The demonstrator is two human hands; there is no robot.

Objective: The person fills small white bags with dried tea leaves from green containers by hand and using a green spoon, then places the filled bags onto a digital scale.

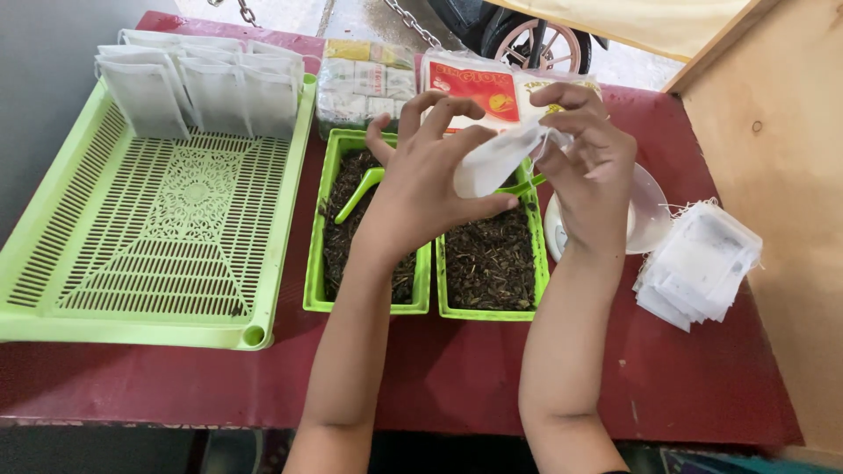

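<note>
1. We see the left hand (428, 180) raised over the two small green trays, its thumb and fingers spread and curved, the fingertips resting on a small white filter bag (493, 160).
2. The right hand (590, 167) meets it from the other side; its fingers are bent and pinched on the upper end of the same bag, just beside the left fingertips.
3. The bag hangs tilted between both sets of fingers, its lower end pointing down toward the left palm.
4. Directly below the left fingers lies a narrow green tray (318, 254) filled with dark dried leaves, with a green scoop (358, 193) resting in it just beside the left thumb.
5. Under the gap between the two hands sits a second green tray (537, 281) with the same dark leaves.
6. Behind the right fingers we make out a white round dish (650, 215), and further out on that side a stack of empty white bags (702, 263).
7. Well apart from the left fingers, a large green slotted tray (167, 228) carries a row of filled white bags (198, 83) standing at its far end.
8. Everything rests on a dark red table (457, 369).
</note>
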